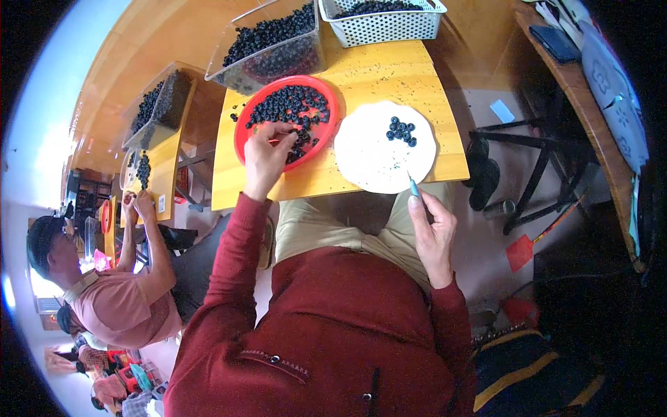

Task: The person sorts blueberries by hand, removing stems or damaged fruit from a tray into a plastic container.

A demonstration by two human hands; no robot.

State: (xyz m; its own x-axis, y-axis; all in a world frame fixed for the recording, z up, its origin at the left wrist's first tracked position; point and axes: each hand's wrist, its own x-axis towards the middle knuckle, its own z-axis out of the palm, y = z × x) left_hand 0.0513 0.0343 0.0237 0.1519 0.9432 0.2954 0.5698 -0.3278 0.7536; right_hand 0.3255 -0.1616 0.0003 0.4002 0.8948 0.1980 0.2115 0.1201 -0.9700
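Over the red plate (334,104) my left hand (267,154) is closed in a pinch, its fingertips at a small dark round berry that looks like a blueberry. Many more such blueberries (285,104) lie on that plate. My right hand (435,233) grips a slim pointed tool (414,187) with a teal handle, its tip at the near edge of the white scalloped plate (365,149). A small cluster of blueberries (401,131) sits on the white plate's right half, with dark specks below it.
Behind the plates stand a clear bin (306,61) and a white perforated basket (382,29), both holding dark berries. Dark crumbs dot the wooden table (389,69). At left, another person (118,299) works at a table with a similar bin (170,111). A black metal stand (535,160) is at right.
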